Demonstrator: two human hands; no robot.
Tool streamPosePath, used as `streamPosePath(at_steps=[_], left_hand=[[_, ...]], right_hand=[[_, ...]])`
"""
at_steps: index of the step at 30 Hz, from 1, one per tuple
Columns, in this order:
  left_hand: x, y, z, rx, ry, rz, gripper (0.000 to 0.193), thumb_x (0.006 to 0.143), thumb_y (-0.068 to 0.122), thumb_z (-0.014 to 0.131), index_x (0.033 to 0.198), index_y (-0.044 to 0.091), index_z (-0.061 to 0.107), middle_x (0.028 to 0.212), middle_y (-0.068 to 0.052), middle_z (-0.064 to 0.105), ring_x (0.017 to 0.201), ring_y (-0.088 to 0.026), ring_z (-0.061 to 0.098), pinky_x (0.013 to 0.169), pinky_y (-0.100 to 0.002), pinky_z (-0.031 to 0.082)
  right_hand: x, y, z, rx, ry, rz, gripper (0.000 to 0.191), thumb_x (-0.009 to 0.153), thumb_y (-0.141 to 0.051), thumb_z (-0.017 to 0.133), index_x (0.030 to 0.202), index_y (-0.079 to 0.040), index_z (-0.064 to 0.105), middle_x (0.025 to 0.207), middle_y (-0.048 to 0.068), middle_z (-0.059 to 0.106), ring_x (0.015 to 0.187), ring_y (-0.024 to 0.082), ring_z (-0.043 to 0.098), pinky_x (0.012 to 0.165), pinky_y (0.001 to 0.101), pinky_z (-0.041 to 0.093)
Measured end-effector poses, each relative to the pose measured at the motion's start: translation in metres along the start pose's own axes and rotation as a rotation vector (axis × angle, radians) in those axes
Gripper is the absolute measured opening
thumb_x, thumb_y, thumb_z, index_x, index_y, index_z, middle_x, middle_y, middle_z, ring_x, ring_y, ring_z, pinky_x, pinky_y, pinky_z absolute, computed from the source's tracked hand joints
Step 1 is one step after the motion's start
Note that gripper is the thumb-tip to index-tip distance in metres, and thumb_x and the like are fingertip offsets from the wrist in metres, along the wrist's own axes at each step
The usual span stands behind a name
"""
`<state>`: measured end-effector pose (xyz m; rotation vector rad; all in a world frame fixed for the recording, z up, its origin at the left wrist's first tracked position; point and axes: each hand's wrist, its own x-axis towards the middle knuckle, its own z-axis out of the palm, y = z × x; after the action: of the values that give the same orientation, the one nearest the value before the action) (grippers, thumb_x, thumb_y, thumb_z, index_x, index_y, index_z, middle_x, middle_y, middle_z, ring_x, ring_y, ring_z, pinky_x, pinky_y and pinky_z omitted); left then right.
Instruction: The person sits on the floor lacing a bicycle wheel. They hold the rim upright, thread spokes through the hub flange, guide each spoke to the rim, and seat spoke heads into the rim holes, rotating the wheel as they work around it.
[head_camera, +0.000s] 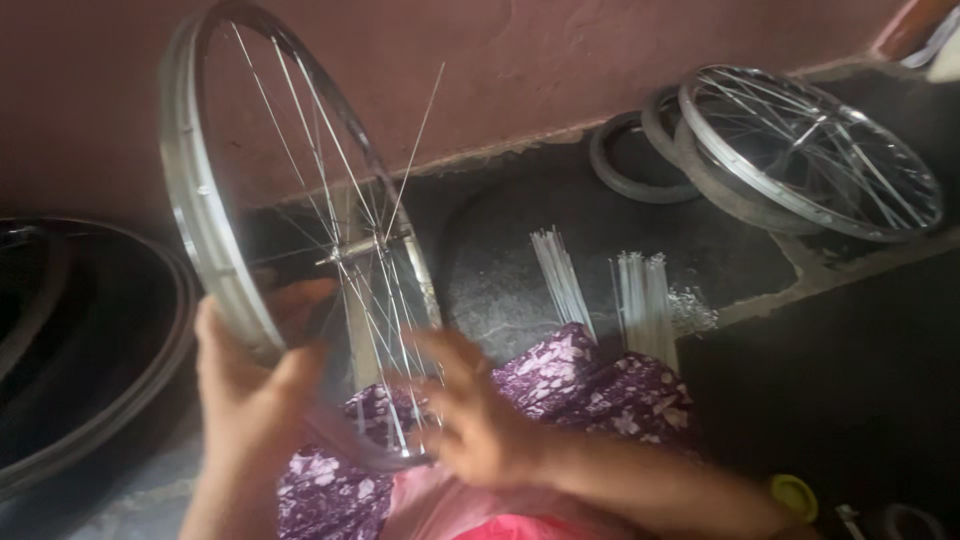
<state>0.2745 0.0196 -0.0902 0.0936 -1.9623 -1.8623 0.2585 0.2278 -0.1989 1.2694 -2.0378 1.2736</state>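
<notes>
A silver bicycle wheel rim (196, 200) with thin spokes and a hub (360, 247) stands upright in front of me, tilted a little. My left hand (250, 385) grips its lower left edge. My right hand (475, 410), blurred, has its fingers spread at the lower right of the rim among the spokes; whether it holds a spoke I cannot tell. One loose spoke (418, 140) sticks up from the hub. The wheel rests over my lap, which is covered by purple flowered cloth (590, 385).
Two bundles of loose silver spokes (600, 285) lie on the dark floor beyond my lap. A second spoked wheel (810, 150) and black tyres (630, 165) lean at the far right by the reddish wall. A large black tyre (80, 350) lies at left. A yellow-green cap (793, 495) sits at bottom right.
</notes>
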Motion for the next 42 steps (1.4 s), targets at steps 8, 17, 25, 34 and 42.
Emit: streamPosePath(at_steps=[8, 17, 25, 34, 42], left_hand=[[0.033, -0.018, -0.062, -0.086, -0.121, 0.113, 0.074, 0.068, -0.016, 0.052, 0.139, 0.002, 0.041, 0.124, -0.026, 0.068, 0.125, -0.032, 0.067, 0.116, -0.045, 0.047], [0.030, -0.024, -0.041, -0.126, -0.249, 0.116, 0.068, 0.066, -0.015, 0.054, 0.131, 0.005, 0.045, 0.118, -0.022, 0.070, 0.121, -0.030, 0.066, 0.113, -0.046, 0.046], [0.029, -0.012, -0.027, -0.085, -0.238, 0.120, 0.059, 0.065, -0.013, 0.054, 0.122, 0.003, 0.048, 0.106, -0.018, 0.071, 0.112, -0.028, 0.068, 0.112, -0.047, 0.047], [0.016, -0.012, -0.011, -0.031, -0.190, 0.122, 0.049, 0.069, -0.011, 0.055, 0.116, 0.002, 0.050, 0.095, -0.010, 0.066, 0.107, -0.024, 0.067, 0.102, -0.043, 0.050], [0.002, -0.020, 0.001, -0.015, -0.299, 0.212, 0.041, 0.071, -0.014, 0.053, 0.108, 0.002, 0.050, 0.091, -0.008, 0.066, 0.106, -0.024, 0.068, 0.115, -0.045, 0.047]], right_hand=[[0.098, 0.205, 0.018, 0.314, 0.354, 0.726, 0.079, 0.086, -0.020, 0.070, 0.154, -0.006, 0.031, 0.149, 0.015, 0.050, 0.133, 0.029, 0.052, 0.110, 0.0429, 0.046], [0.192, 0.242, 0.020, 0.579, 0.660, 0.797, 0.077, 0.096, -0.007, 0.054, 0.160, -0.014, 0.013, 0.131, 0.013, 0.060, 0.098, 0.020, 0.058, 0.087, 0.0362, 0.053], [0.160, 0.135, 0.028, -0.100, 0.281, -0.311, 0.076, 0.099, 0.009, 0.049, 0.164, -0.024, 0.028, 0.130, 0.014, 0.063, 0.103, 0.027, 0.067, 0.087, 0.0344, 0.057], [0.139, 0.072, 0.019, -0.443, 0.116, -0.202, 0.076, 0.097, 0.001, 0.061, 0.163, -0.025, 0.034, 0.091, 0.007, 0.055, 0.082, 0.023, 0.062, 0.078, 0.0376, 0.057], [0.134, 0.093, 0.003, -0.647, 0.236, -0.127, 0.010, 0.099, -0.015, 0.069, 0.100, -0.009, 0.062, 0.086, 0.006, 0.063, 0.074, 0.025, 0.069, 0.062, 0.0385, 0.056]])
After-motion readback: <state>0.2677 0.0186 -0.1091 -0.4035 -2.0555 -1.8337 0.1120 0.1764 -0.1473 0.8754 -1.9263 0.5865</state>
